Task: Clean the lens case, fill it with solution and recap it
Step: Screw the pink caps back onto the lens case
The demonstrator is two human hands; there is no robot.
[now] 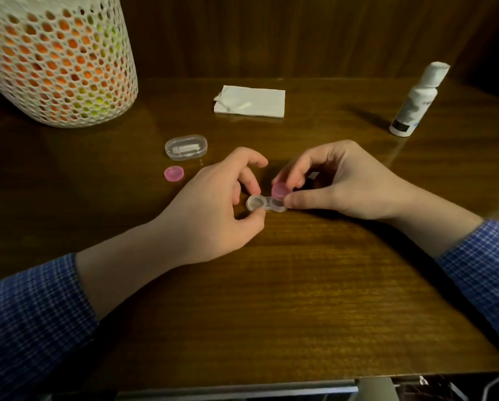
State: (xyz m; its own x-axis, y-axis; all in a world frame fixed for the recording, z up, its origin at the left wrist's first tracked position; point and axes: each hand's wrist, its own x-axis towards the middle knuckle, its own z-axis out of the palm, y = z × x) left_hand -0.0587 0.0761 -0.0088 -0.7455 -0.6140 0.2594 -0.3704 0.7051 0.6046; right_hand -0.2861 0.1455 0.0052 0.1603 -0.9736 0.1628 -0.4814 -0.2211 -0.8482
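A clear two-well lens case (264, 204) lies flat on the wooden table at the centre. My left hand (222, 206) pinches its left well, which is uncapped, between thumb and fingers. My right hand (338, 180) holds a pink cap (279, 191) tilted just over the case's right well, thumb against the case's right end. A second pink cap (174, 173) lies loose on the table to the left. A white solution bottle (416, 101), cap on, stands at the back right.
A folded white tissue (249, 101) lies at the back centre. A small clear plastic box (186, 147) sits left of centre. A tall white mesh basket (57, 59) with orange and yellow contents fills the back left. The table's front edge (271, 380) is near me.
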